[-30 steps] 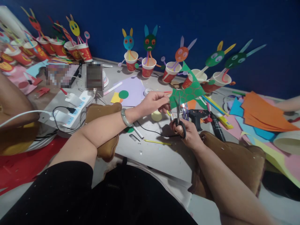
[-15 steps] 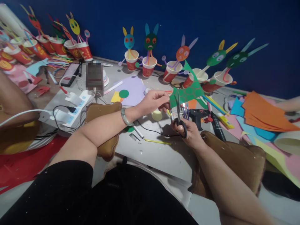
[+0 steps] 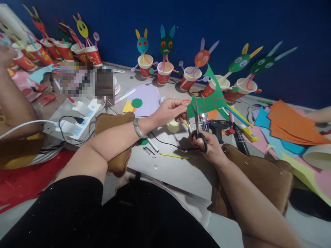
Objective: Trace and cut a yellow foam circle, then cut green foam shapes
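Deep blue wall (image 3: 103, 24) closes off the far side of a grey tabletop (image 3: 176, 168) strewn with craft scraps. Along the wall stands a row of red and white paper cups (image 3: 163, 74), each topped with a long-eared paper face. Near the middle, the left hand (image 3: 169, 112) pinches the left edge of a green paper piece (image 3: 207, 101) marked with drawn circles, its fingers closed tight on the sheet and holding it up off the tabletop. Just right and nearer, the right hand (image 3: 209, 146) grips black-handled scissors (image 3: 198, 129), fingers through the loops, blades pointing up and meeting the lower edge of the green paper. A bangle (image 3: 138, 128) circles the left wrist. Both forearms rest on brown cushions (image 3: 116, 137). A black glue gun (image 3: 219, 126) lies just right of the scissors. Orange paper sheets (image 3: 292, 122) are piled at the far right. A white power strip (image 3: 77, 119) sits to the left.
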Motion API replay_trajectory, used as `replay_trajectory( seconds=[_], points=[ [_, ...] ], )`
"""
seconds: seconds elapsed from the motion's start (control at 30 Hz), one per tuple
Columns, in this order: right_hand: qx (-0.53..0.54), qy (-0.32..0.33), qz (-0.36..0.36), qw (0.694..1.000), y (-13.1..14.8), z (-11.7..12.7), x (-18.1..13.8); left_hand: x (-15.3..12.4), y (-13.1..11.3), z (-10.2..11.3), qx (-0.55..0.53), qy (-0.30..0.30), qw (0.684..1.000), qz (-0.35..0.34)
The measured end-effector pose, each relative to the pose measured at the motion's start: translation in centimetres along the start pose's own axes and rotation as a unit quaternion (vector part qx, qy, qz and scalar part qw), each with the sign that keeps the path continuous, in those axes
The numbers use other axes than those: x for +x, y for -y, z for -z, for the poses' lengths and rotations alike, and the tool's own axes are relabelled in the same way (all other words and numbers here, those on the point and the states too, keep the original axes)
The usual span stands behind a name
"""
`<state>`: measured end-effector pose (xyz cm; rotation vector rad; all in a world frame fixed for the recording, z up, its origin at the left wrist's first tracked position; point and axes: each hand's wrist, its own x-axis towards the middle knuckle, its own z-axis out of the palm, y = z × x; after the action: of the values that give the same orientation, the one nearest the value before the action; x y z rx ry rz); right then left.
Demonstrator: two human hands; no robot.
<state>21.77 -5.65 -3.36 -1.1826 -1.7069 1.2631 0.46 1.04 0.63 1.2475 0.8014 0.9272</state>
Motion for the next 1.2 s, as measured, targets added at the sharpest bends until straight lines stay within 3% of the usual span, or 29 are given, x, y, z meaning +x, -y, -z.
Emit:
replay_trajectory(
  seconds=[0.73, 1.2],
  points=[
    [-0.001, -0.006, 0.014, 1.000, -0.74, 0.18, -0.07, 0.13, 0.73, 0.09, 0.028, 0.030, 0.998, -0.038],
    [-0.014, -0.017, 0.008, 1.000, -0.69, 0.14, -0.10, 0.02, 0.68, 0.10, 0.024, 0.022, 0.999, -0.015]
  ],
)
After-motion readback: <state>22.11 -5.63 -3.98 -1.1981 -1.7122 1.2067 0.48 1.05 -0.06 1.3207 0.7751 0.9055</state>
